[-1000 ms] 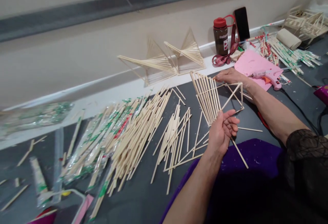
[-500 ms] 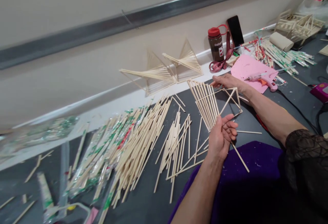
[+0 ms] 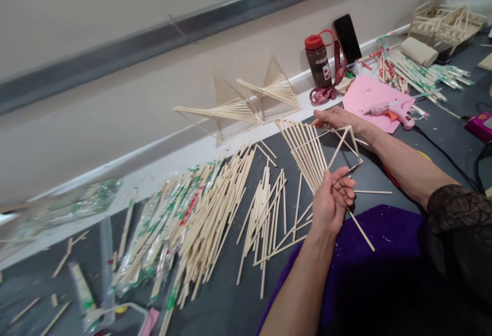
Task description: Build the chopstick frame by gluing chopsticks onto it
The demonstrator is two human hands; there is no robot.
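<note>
A fan-shaped frame of glued wooden chopsticks is held over the table, its open triangular end leaning to the right. My left hand grips its near lower edge between thumb and fingers, palm turned up. On the far side, my right hand has its fingers closed at the frame's upper edge; its exact grip is partly hidden. A loose chopstick sticks out below my left hand, over purple cloth. Loose chopsticks lie to the left of the frame.
A big chopstick pile and wrapped chopsticks spread leftward. Two finished-looking fan structures lean by the wall. A bottle, phone, and pink glue gun on pink foam stand or lie right, its cord trailing.
The camera view has shifted slightly, so the tabletop things sit a little differently in the picture. Both hands keep the same hold on the chopstick frame.
</note>
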